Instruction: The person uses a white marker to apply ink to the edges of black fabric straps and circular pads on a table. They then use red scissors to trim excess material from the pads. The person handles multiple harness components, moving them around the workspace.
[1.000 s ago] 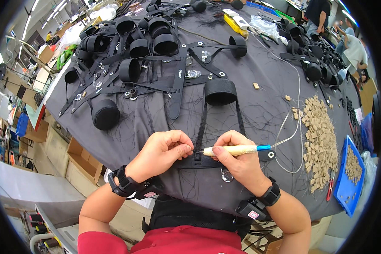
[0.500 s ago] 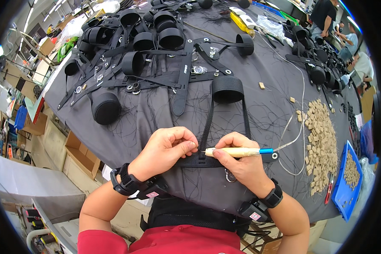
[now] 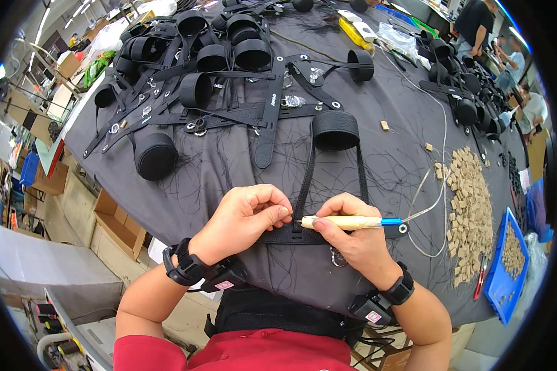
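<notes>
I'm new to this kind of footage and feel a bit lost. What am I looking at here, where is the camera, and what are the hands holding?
There is no machine here: a camera worn on a person's head looks down at their two bare hands, and its fisheye lens bends the edges. The left hand pinches a flat black webbing strap lying on the dark grey cloth-covered table. The right hand holds a corded pen-like tool with a pale wooden handle, its tip at the strap. Further back lie many black straps with cuffs; to the right are a heap of small tan tags and a blue tray.
</notes>
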Motion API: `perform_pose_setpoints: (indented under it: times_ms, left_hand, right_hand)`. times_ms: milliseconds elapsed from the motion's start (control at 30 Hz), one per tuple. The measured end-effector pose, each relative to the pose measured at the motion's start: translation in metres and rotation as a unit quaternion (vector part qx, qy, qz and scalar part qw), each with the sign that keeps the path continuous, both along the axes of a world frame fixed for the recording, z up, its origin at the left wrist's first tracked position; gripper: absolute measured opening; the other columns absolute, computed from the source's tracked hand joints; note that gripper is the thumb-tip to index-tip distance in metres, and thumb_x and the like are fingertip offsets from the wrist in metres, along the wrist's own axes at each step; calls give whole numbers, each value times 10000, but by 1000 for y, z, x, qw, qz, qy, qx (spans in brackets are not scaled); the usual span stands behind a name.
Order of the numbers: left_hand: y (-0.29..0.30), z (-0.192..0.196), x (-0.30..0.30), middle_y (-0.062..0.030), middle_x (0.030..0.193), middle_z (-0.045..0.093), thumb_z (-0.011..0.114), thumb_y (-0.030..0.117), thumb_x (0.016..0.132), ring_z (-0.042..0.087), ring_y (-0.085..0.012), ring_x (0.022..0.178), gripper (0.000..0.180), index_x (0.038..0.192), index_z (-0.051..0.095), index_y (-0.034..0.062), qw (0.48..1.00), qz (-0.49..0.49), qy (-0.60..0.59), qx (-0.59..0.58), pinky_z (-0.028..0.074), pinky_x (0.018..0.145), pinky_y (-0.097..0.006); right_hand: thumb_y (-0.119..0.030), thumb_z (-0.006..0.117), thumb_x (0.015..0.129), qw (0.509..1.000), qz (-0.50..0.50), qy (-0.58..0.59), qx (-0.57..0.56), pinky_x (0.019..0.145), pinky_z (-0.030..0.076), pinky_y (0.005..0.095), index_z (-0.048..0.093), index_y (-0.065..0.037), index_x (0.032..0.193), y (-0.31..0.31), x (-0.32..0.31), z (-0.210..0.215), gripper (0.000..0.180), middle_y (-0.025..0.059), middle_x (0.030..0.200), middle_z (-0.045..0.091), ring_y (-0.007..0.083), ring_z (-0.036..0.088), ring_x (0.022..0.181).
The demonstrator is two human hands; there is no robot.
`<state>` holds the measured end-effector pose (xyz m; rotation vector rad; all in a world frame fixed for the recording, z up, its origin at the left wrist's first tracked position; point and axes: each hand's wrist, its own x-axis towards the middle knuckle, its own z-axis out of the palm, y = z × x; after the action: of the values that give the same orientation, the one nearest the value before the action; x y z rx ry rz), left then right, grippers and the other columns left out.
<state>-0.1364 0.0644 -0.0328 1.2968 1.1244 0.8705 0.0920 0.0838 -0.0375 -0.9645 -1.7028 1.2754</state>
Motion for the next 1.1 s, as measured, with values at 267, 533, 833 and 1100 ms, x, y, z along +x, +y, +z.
perform_pose_setpoints:
  times_ms: [267,533,833,1100]
  left_hand:
    - [0,-2,0,-33,888,711,625,125,990,641,-63,788,117,983,664,15,1000,6,-20,-7,523,716,-213]
    - [0,-2,-2,-43,901,709,613,111,994,648,-78,792,111,990,658,10,998,53,-35,16,525,712,-218]
    - [-35,61,-13,-146,1322,547,766,-5,654,478,-364,1249,573,1206,627,63,780,120,513,337,380,1087,-455]
    - [-32,42,23,-72,971,547,848,206,696,548,-270,933,483,1099,613,83,805,-51,494,325,396,816,-386]
  right_hand:
    - [-129,753,879,1000,0,1,-12,526,419,221,652,9,875,0,1,2,170,24,706,643,44,546,599]
    - [-115,719,915,998,-2,42,-39,546,418,202,633,-2,912,-1,1,-5,142,9,730,654,35,558,633]
    - [-139,604,991,961,-79,255,-72,650,565,293,563,-11,953,2,19,14,140,101,836,668,148,671,708]
    - [-303,589,1001,897,-173,407,7,618,508,303,564,-65,950,11,86,73,244,52,727,599,177,626,670]
